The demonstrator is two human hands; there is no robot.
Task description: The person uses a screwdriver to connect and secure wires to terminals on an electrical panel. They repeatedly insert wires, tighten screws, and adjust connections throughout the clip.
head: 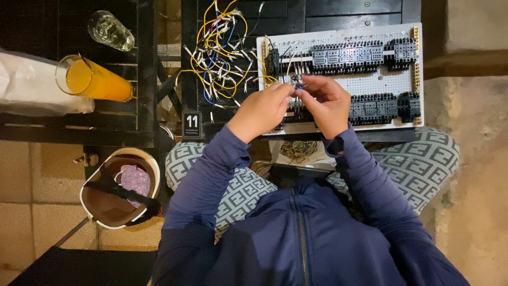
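A white perforated panel carrying rows of black relay blocks rests on a dark slatted table, its lower edge hidden behind both hands. Left of the panel sprawls a tangle of yellow and blue wires, then a glass of orange juice. At the panel's front-left, the left hand and right hand pinch together on a small blue-tipped wire end, too tiny to make out clearly.
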